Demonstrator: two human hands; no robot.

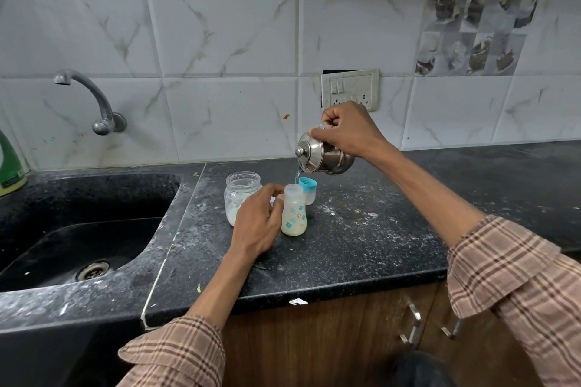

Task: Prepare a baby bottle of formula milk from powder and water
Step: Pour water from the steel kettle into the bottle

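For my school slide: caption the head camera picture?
Right hand pours kettle water into baby bottle, steadied by left hand.

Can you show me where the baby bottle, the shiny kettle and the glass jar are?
baby bottle (294,215): head view, on its printed body.
shiny kettle (317,155): head view, on its steel side.
glass jar (240,190): head view, on its clear wall.

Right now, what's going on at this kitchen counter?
A person is making formula. The right hand tips a small steel kettle, and a thin stream of water runs into the open baby bottle, which the left hand steadies upright on the black counter. The bottle already holds pale liquid. A glass jar with white powder stands just behind the left hand, and the bottle's blue-topped cap sits behind the bottle.
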